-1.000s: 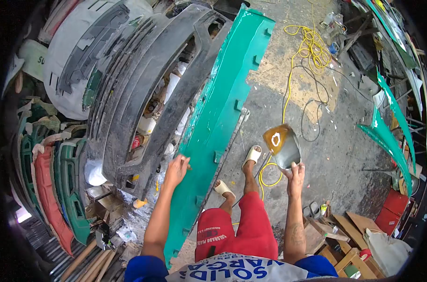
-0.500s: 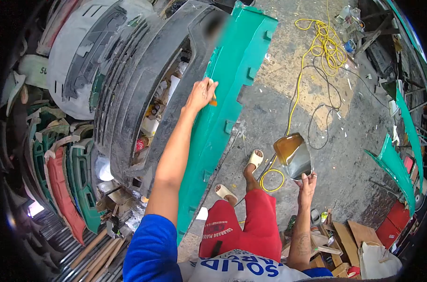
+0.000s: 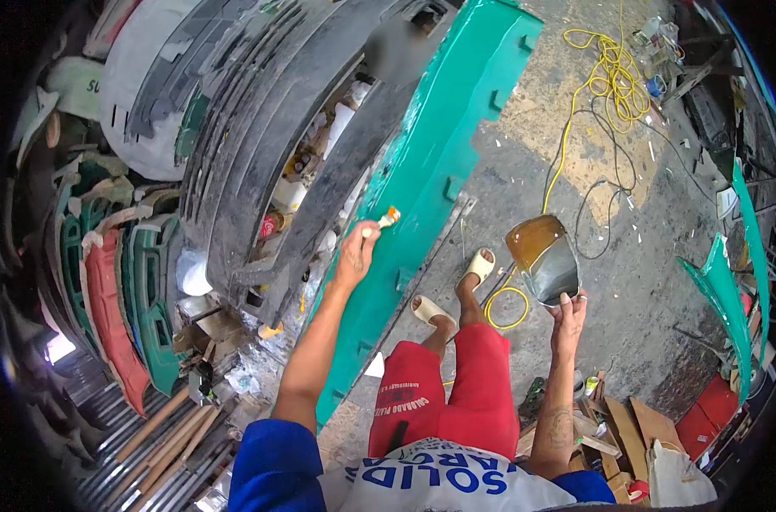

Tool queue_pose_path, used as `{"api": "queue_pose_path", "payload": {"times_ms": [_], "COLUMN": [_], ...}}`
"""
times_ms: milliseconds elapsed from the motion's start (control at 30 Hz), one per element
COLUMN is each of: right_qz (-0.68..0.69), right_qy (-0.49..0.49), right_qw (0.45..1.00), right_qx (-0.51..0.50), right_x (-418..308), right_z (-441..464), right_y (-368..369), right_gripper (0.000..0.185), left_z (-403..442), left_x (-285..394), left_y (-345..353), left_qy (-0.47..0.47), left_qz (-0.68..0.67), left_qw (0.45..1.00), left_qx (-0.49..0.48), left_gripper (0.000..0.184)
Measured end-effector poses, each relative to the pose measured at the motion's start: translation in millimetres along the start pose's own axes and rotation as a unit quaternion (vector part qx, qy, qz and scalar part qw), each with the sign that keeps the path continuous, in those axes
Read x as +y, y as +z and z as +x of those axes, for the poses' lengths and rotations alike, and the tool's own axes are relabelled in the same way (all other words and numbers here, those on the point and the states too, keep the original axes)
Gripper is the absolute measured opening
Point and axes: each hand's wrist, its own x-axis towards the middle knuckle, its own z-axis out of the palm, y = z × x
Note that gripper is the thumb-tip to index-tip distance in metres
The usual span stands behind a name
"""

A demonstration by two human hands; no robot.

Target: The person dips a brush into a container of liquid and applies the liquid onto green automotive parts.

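My left hand (image 3: 354,254) is closed around the handle of a small paintbrush (image 3: 384,220). Orange-tinted bristles rest on or just over the long green panel (image 3: 430,145), which has small tabs along its right edge and a wet-looking shine. On the other side of the panel, my right hand (image 3: 567,317) grips the near rim of an open container (image 3: 558,271). Its inside looks shiny, with amber-brown liquid toward the far side. The container is held above the floor, tilted somewhat.
A large dark bumper-like part (image 3: 260,128) lies left of the panel. Red and green molded pieces (image 3: 115,316) stand further left. Yellow cord (image 3: 614,85) coils over the concrete floor. Wood scraps (image 3: 622,435) lie at lower right, near green pieces (image 3: 720,286).
My left hand has moved down along the green panel toward me, turning so the brush shows clearly. The container has shifted slightly up and right in view; the camera view has shifted too.
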Motion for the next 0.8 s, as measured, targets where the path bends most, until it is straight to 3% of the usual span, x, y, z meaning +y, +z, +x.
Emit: {"api": "queue_pose_path", "payload": {"times_ms": [100, 300, 400, 467, 533, 600, 633, 700, 800], "right_qz": [0.003, 0.002, 0.0, 0.003, -0.002, -0.004, -0.003, 0.001, 0.015], "right_qy": [-0.004, -0.04, -0.038, -0.04, -0.03, -0.039, -0.041, -0.043, -0.031], "right_qw": [1.0, 0.997, 0.996, 0.995, 0.995, 0.995, 0.995, 0.996, 0.998], "right_qx": [-0.017, -0.065, -0.084, -0.089, -0.092, -0.094, -0.092, -0.076, -0.058], "right_x": [7, 4, -2, -9, -14, -10, -7, -1, 6], "right_z": [-19, -49, -62, -70, -78, -82, -86, -92, -105], "right_y": [11, 32, 36, 39, 39, 35, 34, 29, 23], "right_gripper": [0.047, 0.032, 0.034, 0.037, 0.038, 0.039, 0.039, 0.04, 0.044], "left_z": [-76, -229, -300, -346, -347, -340, -323, -263, -147], "left_x": [-17, -54, -69, -72, -74, -68, -68, -72, -53], "left_y": [-24, -67, -86, -100, -113, -122, -116, -96, -58], "left_qy": [-0.067, -0.068, -0.145, -0.141, -0.127, -0.214, -0.208, -0.127, -0.079], "left_qz": [0.013, 0.062, 0.051, 0.072, 0.093, 0.116, 0.114, 0.142, 0.107], "left_qw": [0.998, 0.996, 0.988, 0.987, 0.986, 0.969, 0.97, 0.979, 0.987], "left_qx": [-0.013, 0.015, 0.032, 0.041, 0.046, -0.05, -0.053, -0.065, -0.088], "left_gripper": [0.017, 0.018, 0.019, 0.017, 0.015, 0.016, 0.016, 0.02, 0.025]}}
